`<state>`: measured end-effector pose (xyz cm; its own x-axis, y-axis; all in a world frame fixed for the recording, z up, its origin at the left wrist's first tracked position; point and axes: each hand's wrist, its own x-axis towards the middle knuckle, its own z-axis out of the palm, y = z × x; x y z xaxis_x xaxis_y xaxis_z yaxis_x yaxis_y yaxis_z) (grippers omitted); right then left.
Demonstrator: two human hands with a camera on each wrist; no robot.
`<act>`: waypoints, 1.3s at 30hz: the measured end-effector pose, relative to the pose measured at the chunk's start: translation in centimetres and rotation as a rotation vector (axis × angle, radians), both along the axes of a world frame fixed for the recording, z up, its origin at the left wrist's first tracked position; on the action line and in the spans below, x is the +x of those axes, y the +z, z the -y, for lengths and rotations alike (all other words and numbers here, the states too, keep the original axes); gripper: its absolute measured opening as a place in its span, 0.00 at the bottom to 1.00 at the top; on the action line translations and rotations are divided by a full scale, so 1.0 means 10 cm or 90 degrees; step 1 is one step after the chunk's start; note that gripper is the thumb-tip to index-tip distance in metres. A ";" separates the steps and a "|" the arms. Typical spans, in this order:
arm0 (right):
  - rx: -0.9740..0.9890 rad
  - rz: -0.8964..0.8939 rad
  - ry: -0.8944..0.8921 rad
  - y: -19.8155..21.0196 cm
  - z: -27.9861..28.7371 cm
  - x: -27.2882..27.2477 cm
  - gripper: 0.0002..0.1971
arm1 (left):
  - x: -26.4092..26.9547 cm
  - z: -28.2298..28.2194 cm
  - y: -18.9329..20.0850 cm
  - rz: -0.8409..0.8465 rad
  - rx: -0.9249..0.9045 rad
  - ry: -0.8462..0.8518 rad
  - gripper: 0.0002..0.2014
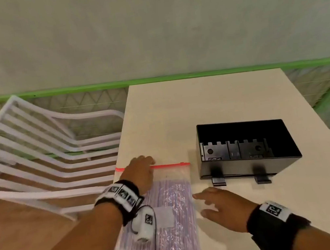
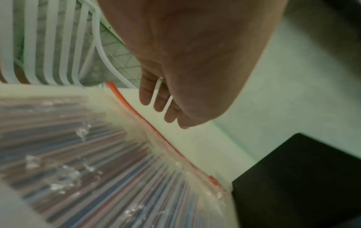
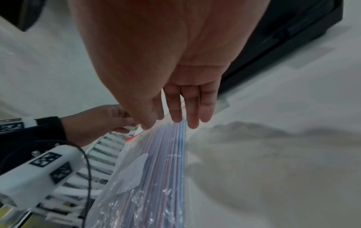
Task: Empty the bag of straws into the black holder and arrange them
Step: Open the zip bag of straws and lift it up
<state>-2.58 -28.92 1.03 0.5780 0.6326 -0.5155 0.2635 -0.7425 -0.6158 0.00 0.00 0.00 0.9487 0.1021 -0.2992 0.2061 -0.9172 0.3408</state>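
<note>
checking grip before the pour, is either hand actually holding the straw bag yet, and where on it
Nothing is gripped yet. The left hand hovers open over the bag at its red zip strip; the right hand is open beside the bag's right edge.

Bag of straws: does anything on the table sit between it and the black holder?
Nothing visible does. Only bare table separates the bag of straws from the black holder, which stands open-topped to its right. The bag's red zip strip looks closed.

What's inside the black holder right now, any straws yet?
No straws show in the black holder: only its notched dividers stand inside. The floor behind its near wall is hidden. The straws lie in the bag on the table.
</note>
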 end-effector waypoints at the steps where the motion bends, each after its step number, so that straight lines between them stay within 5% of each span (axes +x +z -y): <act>1: 0.006 -0.015 -0.027 -0.02 -0.07 0.02 0.27 | 0.07 0.04 -0.08 -0.011 -0.006 -0.011 0.18; 7: 0.015 -0.072 -0.116 -0.15 -0.32 0.09 0.34 | 0.25 0.24 -0.27 -0.090 0.102 -0.079 0.19; 11: 0.118 -0.125 -0.251 -0.16 -0.40 0.07 0.39 | 0.14 0.23 -0.11 -0.096 -0.024 -0.085 0.08; 16: 0.191 -0.073 -0.312 -0.05 -0.35 0.01 0.32 | -0.24 0.27 0.38 -0.025 -0.111 -0.128 0.05; 20: 0.326 0.013 -0.391 0.21 -0.16 -0.06 0.06 | -0.52 0.44 0.79 0.039 -0.130 -0.188 0.05; 29: 0.557 0.072 -0.415 1.01 0.76 -0.23 0.07 | -0.71 1.29 1.52 0.236 -0.062 -0.252 0.07; 35: 0.554 0.117 -0.412 1.04 1.15 -0.25 0.11 | -0.74 1.78 1.60 0.211 -0.063 -0.269 0.16; 39: 0.539 0.127 -0.416 1.00 1.28 -0.24 0.13 | -0.69 2.05 1.66 0.250 -0.113 -0.288 0.09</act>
